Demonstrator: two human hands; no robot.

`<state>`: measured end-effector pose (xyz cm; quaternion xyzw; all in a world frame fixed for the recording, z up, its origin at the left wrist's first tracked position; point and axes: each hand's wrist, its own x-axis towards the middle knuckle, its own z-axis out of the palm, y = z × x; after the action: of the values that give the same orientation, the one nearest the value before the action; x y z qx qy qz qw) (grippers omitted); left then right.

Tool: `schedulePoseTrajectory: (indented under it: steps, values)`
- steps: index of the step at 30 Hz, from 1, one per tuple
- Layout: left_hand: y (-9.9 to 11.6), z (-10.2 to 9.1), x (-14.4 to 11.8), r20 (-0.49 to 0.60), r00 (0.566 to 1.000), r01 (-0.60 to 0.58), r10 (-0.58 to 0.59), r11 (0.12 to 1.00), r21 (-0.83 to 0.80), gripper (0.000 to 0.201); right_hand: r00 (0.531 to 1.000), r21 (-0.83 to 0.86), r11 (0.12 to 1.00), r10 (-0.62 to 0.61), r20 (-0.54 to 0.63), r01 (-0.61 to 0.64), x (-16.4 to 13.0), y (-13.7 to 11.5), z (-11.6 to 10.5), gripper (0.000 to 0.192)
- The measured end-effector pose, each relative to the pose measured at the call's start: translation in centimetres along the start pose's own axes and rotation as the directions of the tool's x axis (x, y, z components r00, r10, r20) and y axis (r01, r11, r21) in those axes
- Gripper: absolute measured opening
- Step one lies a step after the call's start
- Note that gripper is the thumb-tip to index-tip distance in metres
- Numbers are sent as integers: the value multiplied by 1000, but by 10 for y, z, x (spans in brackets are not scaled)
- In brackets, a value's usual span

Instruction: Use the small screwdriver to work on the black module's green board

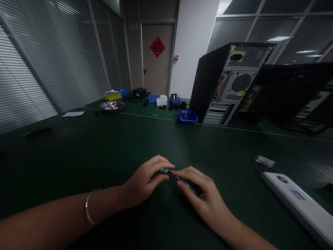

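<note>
Between the thumb and fingers of my left hand (147, 178) is a small green circuit board (164, 170), partly covered by the fingers. My right hand (201, 191) is closed round a slim screwdriver (178, 177), whose thin metal shaft points left toward the board. Most of the screwdriver's handle is hidden in the palm. The tip is at the board's right edge; whether it touches is too small to tell. Both hands are just above the dark green table (114, 149), close together.
On the right lies a white device marked 18 (296, 194). Behind stands a black computer case (213, 76) beside a blue bin (187, 117). Farther back are a metal bowl (112, 107), a yellow bin (112, 96) and a white object (161, 101). A paper sheet (73, 114) lies at left.
</note>
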<state>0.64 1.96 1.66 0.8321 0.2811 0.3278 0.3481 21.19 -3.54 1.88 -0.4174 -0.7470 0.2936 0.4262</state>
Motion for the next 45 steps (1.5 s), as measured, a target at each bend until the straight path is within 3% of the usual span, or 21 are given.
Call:
schedulePoseTrajectory:
  steps: [18,30,45]
  values:
    - [0,0,-3,12,996,87,-86,985,-146,20,998,140,988,56,25,-59,3,-3,-3,21]
    - [0,4,-2,-15,989,135,-149,928,-346,19,993,247,962,112,28,-115,-1,8,2,18]
    - [0,5,-2,9,983,170,-182,897,-409,18,998,223,973,51,39,-59,2,0,0,21]
